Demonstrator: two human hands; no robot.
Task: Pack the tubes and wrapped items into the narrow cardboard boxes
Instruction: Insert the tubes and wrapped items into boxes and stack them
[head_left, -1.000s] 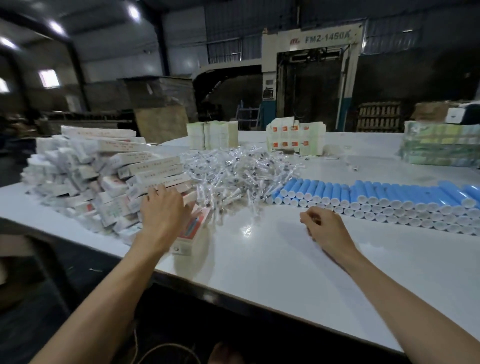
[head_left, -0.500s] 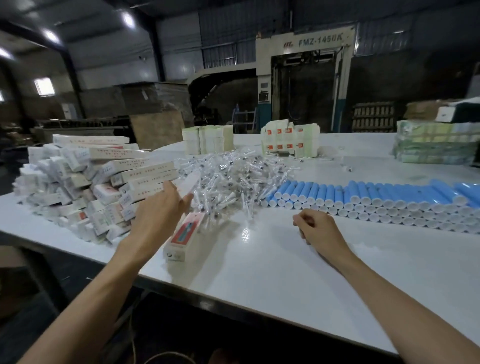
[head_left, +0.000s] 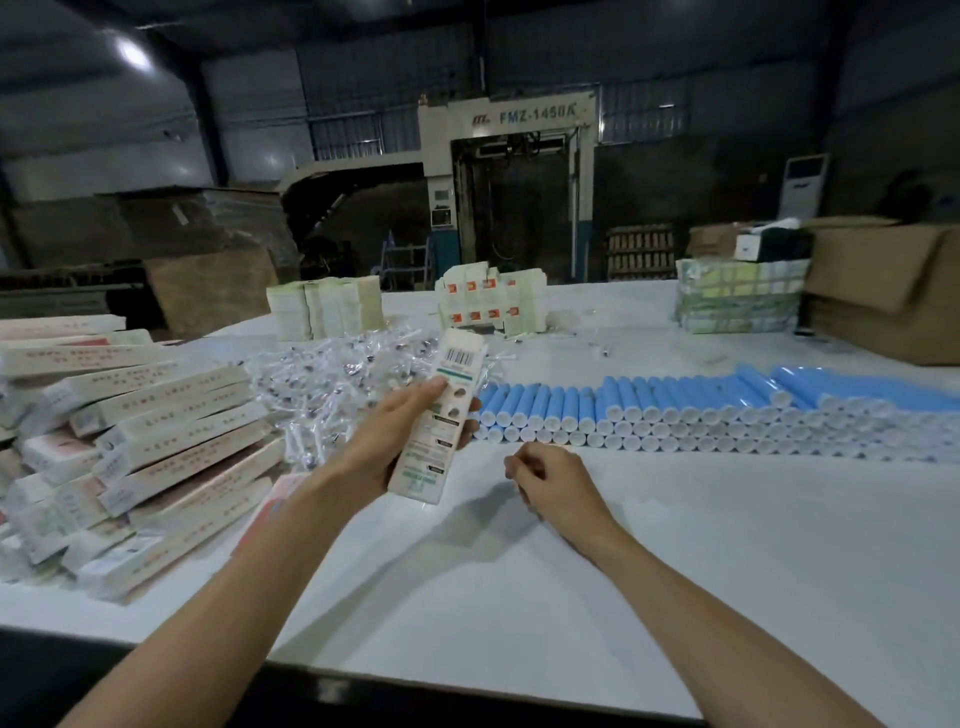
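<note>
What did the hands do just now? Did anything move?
The left hand left the box pile, took hold of one narrow box and lifted it over the table. The right hand stayed curled on the table; blue tubes and wrapped items did not move.

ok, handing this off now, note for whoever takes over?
Left hand holds one narrow box above the table.
Right hand curled, nothing visible in it, resting on the table.
Blue tubes rowed at right; wrapped items heaped centre; box stack at left.
Done: one box in hand.
Left: put a tube and wrapped item in it; cannot tell if stacked boxes are filled.
</note>
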